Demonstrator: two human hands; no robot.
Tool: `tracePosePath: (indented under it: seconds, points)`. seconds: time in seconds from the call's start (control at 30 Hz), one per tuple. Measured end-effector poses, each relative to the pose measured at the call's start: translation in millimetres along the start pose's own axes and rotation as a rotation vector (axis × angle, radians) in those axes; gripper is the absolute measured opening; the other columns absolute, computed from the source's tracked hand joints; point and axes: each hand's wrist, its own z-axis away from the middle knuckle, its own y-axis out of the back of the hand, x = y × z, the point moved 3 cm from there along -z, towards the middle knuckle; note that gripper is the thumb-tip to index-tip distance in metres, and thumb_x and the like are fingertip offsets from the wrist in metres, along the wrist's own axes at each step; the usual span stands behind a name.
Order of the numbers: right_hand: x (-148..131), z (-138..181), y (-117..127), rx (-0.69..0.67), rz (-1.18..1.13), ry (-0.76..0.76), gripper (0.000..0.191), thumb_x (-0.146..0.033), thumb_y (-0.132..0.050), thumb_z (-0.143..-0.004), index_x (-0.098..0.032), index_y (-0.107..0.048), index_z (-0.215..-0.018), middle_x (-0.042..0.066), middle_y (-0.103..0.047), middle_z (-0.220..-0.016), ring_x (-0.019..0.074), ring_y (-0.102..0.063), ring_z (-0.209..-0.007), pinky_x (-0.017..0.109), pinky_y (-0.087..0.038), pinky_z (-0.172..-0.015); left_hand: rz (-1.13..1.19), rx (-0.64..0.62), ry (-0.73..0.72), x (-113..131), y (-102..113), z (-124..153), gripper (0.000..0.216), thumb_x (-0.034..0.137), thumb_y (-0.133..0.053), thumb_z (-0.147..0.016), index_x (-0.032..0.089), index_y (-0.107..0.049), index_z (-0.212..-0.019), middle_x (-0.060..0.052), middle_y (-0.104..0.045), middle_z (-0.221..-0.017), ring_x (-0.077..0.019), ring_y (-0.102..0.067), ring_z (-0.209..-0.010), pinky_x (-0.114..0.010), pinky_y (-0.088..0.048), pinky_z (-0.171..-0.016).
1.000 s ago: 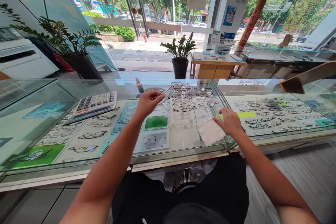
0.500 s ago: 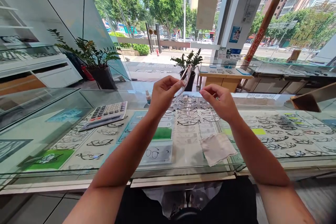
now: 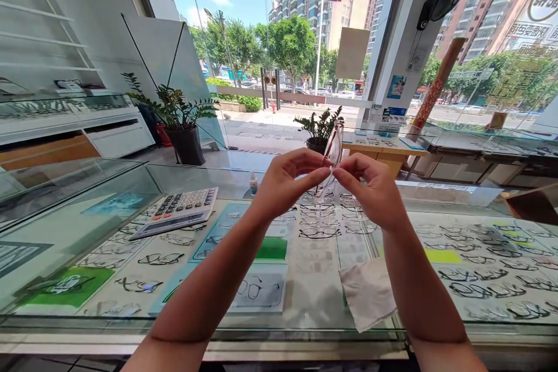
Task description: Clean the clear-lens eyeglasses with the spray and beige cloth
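Both my hands are raised above a glass display counter (image 3: 87, 209) and pinch one pair of glasses (image 3: 333, 148) with a thin reddish frame. My left hand (image 3: 285, 183) grips the glasses from the left with closed fingers. From the right, my right hand (image 3: 370, 186) holds the same frame between thumb and fingers. The glasses stand on edge, seen almost side-on. A pale cleaning cloth (image 3: 368, 293) lies on the glass below my right forearm, touched by neither hand.
A calculator (image 3: 176, 212) rests on the counter at left, and a small spray bottle (image 3: 253, 183) stands behind my left hand. Rows of frames (image 3: 471, 267) lie under the glass. Potted plants (image 3: 181, 122) and shop windows are beyond.
My right hand left the cloth, rose and took hold of the glasses. Both hands lifted the glasses higher, and my view tilted upward.
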Motion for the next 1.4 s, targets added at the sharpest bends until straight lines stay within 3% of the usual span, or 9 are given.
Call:
tracePosePath:
  seconds: [0.17, 0.3, 0.43, 0.57, 0.7, 0.83, 1.07, 1.23, 1.4]
  points:
    - [3.4, -0.1, 17.5, 0.065, 0.094, -0.008, 0.023, -0.045, -0.074, -0.097, -0.023, -0.072, -0.088, 0.000, -0.069, -0.073, 0.0146, -0.060, -0.065, 0.033, -0.044, -0.060, -0.037, 0.030, 0.046, -11.9, 6.7, -6.0, 0.023, 0.040, -0.088, -0.082, 0.022, -0.078, -0.092, -0.007, -0.080, -0.102, -0.0212, -0.075, -0.094, -0.036, -0.065, -0.082]
    - [4.4, 2.4, 29.1, 0.246, 0.345, -0.002, 0.023, -0.045, -0.067, -0.101, -0.023, -0.072, -0.094, -0.001, -0.072, -0.064, 0.0162, -0.065, -0.054, 0.035, -0.048, -0.059, -0.095, 0.040, 0.062, -23.6, 12.2, -9.7, 0.022, 0.041, -0.086, -0.084, 0.022, -0.080, -0.094, -0.010, -0.081, -0.106, -0.0231, -0.076, -0.100, -0.035, -0.065, -0.079]
    - [1.4, 2.9, 39.9, 0.461, 0.583, 0.099, 0.020, -0.040, -0.064, -0.104, -0.023, -0.075, -0.102, 0.005, -0.082, -0.084, 0.0228, -0.078, -0.074, 0.040, -0.055, -0.074, -0.172, 0.011, 0.068, -28.6, 15.3, -10.4, 0.022, 0.041, -0.084, -0.086, 0.021, -0.081, -0.094, -0.010, -0.082, -0.102, -0.0225, -0.076, -0.098, -0.032, -0.065, -0.075]
    - [1.5, 0.8, 44.0, 0.542, 0.649, 0.164, 0.021, -0.039, -0.063, -0.103, -0.024, -0.072, -0.116, 0.006, -0.083, -0.106, 0.0242, -0.079, -0.086, 0.038, -0.055, -0.072, -0.206, -0.021, 0.075, -29.4, 16.0, -9.5, 0.020, 0.040, -0.083, -0.087, 0.022, -0.082, -0.094, -0.008, -0.083, -0.102, -0.0203, -0.076, -0.097, -0.029, -0.065, -0.076]
    - [2.5, 2.3, 28.6, 0.517, 0.582, 0.185, 0.042, -0.045, -0.074, -0.095, -0.027, -0.058, -0.129, 0.007, -0.078, -0.123, 0.0247, -0.077, -0.092, 0.037, -0.055, -0.067, -0.163, 0.024, 0.061, -28.2, 12.5, -7.9, 0.020, 0.040, -0.084, -0.087, 0.023, -0.081, -0.095, -0.006, -0.082, -0.103, -0.0200, -0.077, -0.100, -0.030, -0.066, -0.079]
    - [1.7, 6.0, 3.6, 0.491, 0.633, 0.215, 0.060, -0.052, -0.081, -0.087, -0.028, -0.049, -0.132, 0.013, -0.068, -0.133, 0.0296, -0.071, -0.104, 0.047, -0.058, -0.085, -0.131, 0.077, 0.023, -21.2, 2.8, -4.3, 0.023, 0.039, -0.088, -0.083, 0.022, -0.080, -0.096, -0.007, -0.081, -0.099, -0.0206, -0.077, -0.097, -0.028, -0.067, -0.074]
    - [5.0, 4.6, -3.1, 0.466, 0.682, 0.212, 0.049, -0.035, -0.071, -0.090, -0.026, -0.048, -0.131, 0.013, -0.061, -0.126, 0.0341, -0.062, -0.114, 0.056, -0.051, -0.100, -0.148, 0.120, -0.004, -19.6, -2.8, -1.2, 0.022, 0.039, -0.088, -0.084, 0.022, -0.081, -0.097, -0.008, -0.081, -0.103, -0.0217, -0.077, -0.102, -0.029, -0.067, -0.074]
    - [4.9, 3.0, -3.4, 0.448, 0.755, 0.196, 0.037, -0.020, -0.064, -0.088, -0.023, -0.053, -0.122, 0.013, -0.059, -0.117, 0.0358, -0.056, -0.116, 0.057, -0.047, -0.104, -0.096, 0.224, -0.052, -22.4, 6.9, -3.1, 0.023, 0.040, -0.088, -0.085, 0.022, -0.079, -0.096, -0.007, -0.081, -0.103, -0.0215, -0.076, -0.103, -0.032, -0.068, -0.078]
    - [9.2, 1.8, -6.0, 0.324, 0.817, 0.137, 0.034, -0.019, -0.063, -0.087, -0.023, -0.056, -0.120, 0.014, -0.059, -0.121, 0.0376, -0.054, -0.117, 0.060, -0.046, -0.103, -0.049, 0.355, -0.103, -18.1, 16.0, -4.9, 0.027, 0.043, -0.088, -0.084, 0.021, -0.078, -0.096, -0.007, -0.081, -0.103, -0.0205, -0.076, -0.100, -0.034, -0.069, -0.082]
